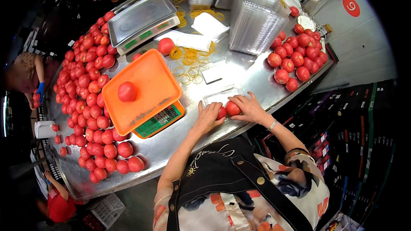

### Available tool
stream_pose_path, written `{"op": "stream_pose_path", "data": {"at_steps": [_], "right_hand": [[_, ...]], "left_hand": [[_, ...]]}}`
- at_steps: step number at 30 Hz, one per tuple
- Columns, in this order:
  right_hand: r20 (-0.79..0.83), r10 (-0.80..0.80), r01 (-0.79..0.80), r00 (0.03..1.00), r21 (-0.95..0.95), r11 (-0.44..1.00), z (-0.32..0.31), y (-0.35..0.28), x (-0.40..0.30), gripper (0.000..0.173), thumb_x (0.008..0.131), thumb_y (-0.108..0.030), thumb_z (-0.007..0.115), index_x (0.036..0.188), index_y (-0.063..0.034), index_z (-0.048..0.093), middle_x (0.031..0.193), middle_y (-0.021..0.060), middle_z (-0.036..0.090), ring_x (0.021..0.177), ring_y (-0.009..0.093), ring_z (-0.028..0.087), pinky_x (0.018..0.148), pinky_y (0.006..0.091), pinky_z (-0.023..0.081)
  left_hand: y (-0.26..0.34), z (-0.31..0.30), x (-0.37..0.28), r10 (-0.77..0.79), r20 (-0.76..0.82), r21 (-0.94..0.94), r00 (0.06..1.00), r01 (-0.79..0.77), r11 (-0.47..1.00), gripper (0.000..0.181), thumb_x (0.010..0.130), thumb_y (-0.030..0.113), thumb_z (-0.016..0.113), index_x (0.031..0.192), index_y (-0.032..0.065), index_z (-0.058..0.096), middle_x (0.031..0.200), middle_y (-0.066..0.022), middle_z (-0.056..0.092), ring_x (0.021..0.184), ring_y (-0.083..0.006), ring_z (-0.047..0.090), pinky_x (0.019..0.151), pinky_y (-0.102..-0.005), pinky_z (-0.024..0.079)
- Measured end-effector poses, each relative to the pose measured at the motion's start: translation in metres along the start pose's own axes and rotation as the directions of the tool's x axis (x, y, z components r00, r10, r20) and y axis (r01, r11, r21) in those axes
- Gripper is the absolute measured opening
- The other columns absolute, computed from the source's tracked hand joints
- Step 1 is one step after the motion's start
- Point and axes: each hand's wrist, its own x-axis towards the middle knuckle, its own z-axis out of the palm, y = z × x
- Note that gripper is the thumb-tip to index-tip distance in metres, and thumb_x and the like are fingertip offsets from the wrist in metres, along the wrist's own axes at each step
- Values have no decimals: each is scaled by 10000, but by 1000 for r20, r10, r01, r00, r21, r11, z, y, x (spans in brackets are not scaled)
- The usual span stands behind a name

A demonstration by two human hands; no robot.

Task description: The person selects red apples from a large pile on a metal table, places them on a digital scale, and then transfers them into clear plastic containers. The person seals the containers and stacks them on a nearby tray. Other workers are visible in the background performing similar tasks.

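Observation:
Directly before me a clear plastic tray (210, 98) lies on the metal table. My left hand (209, 117) curls around a tomato (221, 113) at the tray's near side. Just to its right, my right hand (249, 107) grips another tomato (233, 108), its fingers across the top. The two tomatoes sit side by side, almost touching. Whether they rest on the tray's bottom is hidden by my hands. To the left is an orange weighing scale with an orange pan (151, 80), and a single tomato (127, 91) sits in that pan.
Tomatoes (96, 112) cover the table's left side, with a second pile (301, 51) at right. Farther back stand stacked clear containers (257, 25), yellow rubber bands (192, 56), white paper (210, 25) and a metal-pan scale (144, 16). Other people work around the table. Dark crates (356, 134) stack at right.

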Motion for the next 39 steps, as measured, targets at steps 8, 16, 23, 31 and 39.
{"op": "stream_pose_path", "data": {"at_steps": [8, 16, 23, 31, 39], "right_hand": [[178, 139, -134, 974, -39, 990, -6, -19, -1, 987, 750, -406, 760, 1493, -71, 203, 1372, 171, 443, 1264, 324, 462, 1032, 666, 258], [-280, -325, 380, 903, 168, 910, -60, -121, 155, 623, 828, -315, 694, 1348, -72, 452, 1184, 177, 552, 1028, 340, 585, 826, 411, 475], [-144, -343, 357, 928, 84, 930, -7, -218, 305, 759, 733, -396, 768, 1357, -107, 447, 1176, 214, 540, 1056, 372, 570, 877, 454, 477], [45, -103, -1, 994, 917, 400, -36, -146, 197, 694, 788, -313, 752, 1367, -104, 432, 1273, 133, 503, 1130, 257, 563, 806, 374, 563], [-228, 150, 27, 962, 626, 779, -33, -8, 65, 437, 896, -219, 630, 1286, -44, 537, 1211, 145, 576, 1137, 269, 542, 997, 357, 415]], "left_hand": [[39, 28, 6, 86, -183, 276, 979, -33, 961, 877, 624, 368, 815, 1340, 40, 429, 1297, -156, 512, 1178, -288, 497, 1039, -536, 325], [23, 47, 14, 165, -245, 239, 955, -105, 965, 635, 648, 237, 764, 1211, 62, 531, 1207, -95, 559, 1138, -249, 504, 843, -390, 414], [42, 23, 7, -185, -230, -794, 956, -74, 604, 376, 861, 202, 627, 1185, 30, 541, 1164, -169, 596, 1128, -362, 538, 934, -425, 429], [1, 71, 16, 121, -219, 144, 968, -91, 985, 496, 754, 139, 623, 1227, 42, 514, 1163, -110, 564, 1001, -304, 561, 861, -401, 440], [31, 35, 10, 178, -250, 169, 952, -138, 976, 429, 816, 114, 553, 1238, 53, 502, 1085, -118, 597, 903, -282, 565, 836, -416, 411]]}}
